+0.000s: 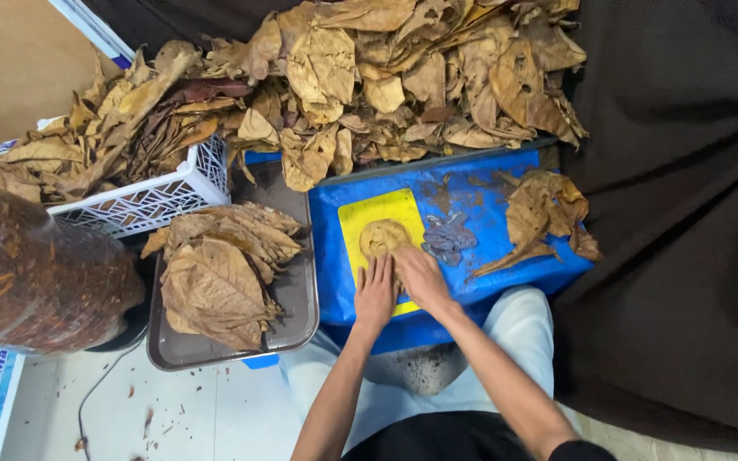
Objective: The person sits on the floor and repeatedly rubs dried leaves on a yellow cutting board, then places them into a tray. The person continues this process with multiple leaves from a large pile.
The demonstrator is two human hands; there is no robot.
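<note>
A small tan dried leaf piece (383, 236) lies flat on a yellow mat (360, 218), which sits on a blue-wrapped board (480, 192) across my lap. My left hand (376, 291) presses palm down on the mat just below the leaf, fingers together. Beside it, touching it, my right hand (420, 275) lies flat as well, its fingertips at the leaf's lower edge. Neither hand grips anything. A small grey-blue crumpled scrap (448, 237) rests right of the mat.
A metal tray (294, 294) at left holds a stack of brown dried leaves (219, 273). A white plastic basket (160, 198) and a big heap of dried leaves (369, 77) lie behind. More leaves (540, 213) sit on the board's right. A clear bag of shredded material (27, 273) stands far left.
</note>
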